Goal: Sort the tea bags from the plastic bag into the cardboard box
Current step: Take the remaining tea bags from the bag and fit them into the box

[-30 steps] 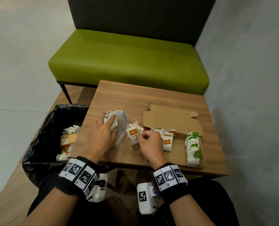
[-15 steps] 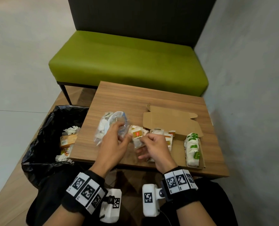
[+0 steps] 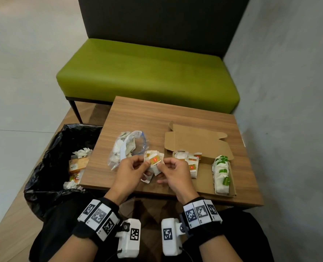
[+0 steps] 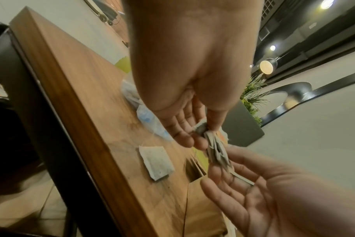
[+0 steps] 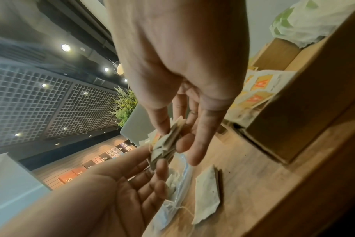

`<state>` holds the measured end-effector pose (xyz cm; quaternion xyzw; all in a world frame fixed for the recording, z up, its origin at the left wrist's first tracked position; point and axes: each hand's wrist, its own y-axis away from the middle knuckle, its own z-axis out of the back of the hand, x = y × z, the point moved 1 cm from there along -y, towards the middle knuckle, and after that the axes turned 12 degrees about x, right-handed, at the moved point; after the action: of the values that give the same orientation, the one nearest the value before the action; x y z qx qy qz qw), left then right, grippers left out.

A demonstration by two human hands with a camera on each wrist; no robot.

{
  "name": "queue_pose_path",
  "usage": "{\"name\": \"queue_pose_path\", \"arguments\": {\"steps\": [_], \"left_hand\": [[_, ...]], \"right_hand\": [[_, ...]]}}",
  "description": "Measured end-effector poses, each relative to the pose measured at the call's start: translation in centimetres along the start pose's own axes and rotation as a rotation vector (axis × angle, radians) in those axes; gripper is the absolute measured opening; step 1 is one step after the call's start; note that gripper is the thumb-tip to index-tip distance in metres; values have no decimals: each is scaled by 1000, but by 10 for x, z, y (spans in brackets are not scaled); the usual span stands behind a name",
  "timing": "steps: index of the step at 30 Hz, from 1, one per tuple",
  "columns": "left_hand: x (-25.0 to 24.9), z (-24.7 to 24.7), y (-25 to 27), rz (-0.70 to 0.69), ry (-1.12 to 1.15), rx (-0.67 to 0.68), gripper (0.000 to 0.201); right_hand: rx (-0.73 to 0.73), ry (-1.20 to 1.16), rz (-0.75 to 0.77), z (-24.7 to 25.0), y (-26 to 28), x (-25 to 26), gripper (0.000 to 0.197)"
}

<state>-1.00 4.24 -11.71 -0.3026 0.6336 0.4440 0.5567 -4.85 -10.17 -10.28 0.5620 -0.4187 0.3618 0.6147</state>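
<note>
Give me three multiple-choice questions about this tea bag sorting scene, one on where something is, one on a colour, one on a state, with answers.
1. Where does the plastic bag lie?
A. in the bin
B. on the table, left of the cardboard box
C. on the bench

2. What colour are the tags on the tea bags at the box's right end?
A. green
B. blue
C. black

3. What is the state of the cardboard box?
A. taped shut
B. crushed flat
C. open, lid flap folded back

Answers: 1 B, it rests on the table beside the box. 2 A, green tags show on that row. 3 C, the flap lies back and rows of bags show inside.
</note>
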Motion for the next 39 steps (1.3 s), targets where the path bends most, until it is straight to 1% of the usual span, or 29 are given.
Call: {"name": "queue_pose_path", "arguments": {"steps": [3, 7, 10, 13, 15, 17, 19, 22, 23, 27, 30, 33, 36, 39], "left_hand": [[4, 1, -3, -2, 50, -34, 8], [11, 6, -7, -3, 59, -133, 9], [14, 6, -8, 8, 48, -174, 9], [11, 3, -7, 16, 30, -181, 10], [9, 1, -5, 12, 18, -186, 9], [6, -1, -4, -9, -12, -188, 8], [0, -6, -3, -33, -31, -136, 8], [-5, -17, 2, -38, -11, 46, 12], [-6, -20, 3, -37, -3, 86, 14], [-5, -23, 7, -28, 28, 112, 15], [-3, -26, 9, -34, 44, 77, 14], [-1, -26, 9, -37, 53, -14, 12], [-3, -25, 10, -53, 50, -96, 11], [-6, -26, 11, -59, 52, -122, 11]], "right_hand": [[-71, -23, -3, 2, -4, -5, 18], [-141, -131, 12, 9, -4, -7, 13], [-181, -187, 70, 16, 0, -6, 13], [-217, -257, 147, 26, 9, -3, 9], [-222, -245, 164, 31, 12, -4, 9], [-174, -188, 144, 33, 14, -6, 9], [-107, -125, 121, 32, 15, -8, 10], [-50, -63, 105, 30, 15, -12, 8], [-40, -59, 104, 29, 16, -13, 8], [-61, -79, 120, 33, 18, -13, 11], [-90, -92, 116, 37, 19, -13, 10], [-117, -119, 99, 39, 20, -14, 10], [-112, -180, 87, 43, 23, -15, 13], [-97, -215, 78, 44, 26, -15, 20]]}}
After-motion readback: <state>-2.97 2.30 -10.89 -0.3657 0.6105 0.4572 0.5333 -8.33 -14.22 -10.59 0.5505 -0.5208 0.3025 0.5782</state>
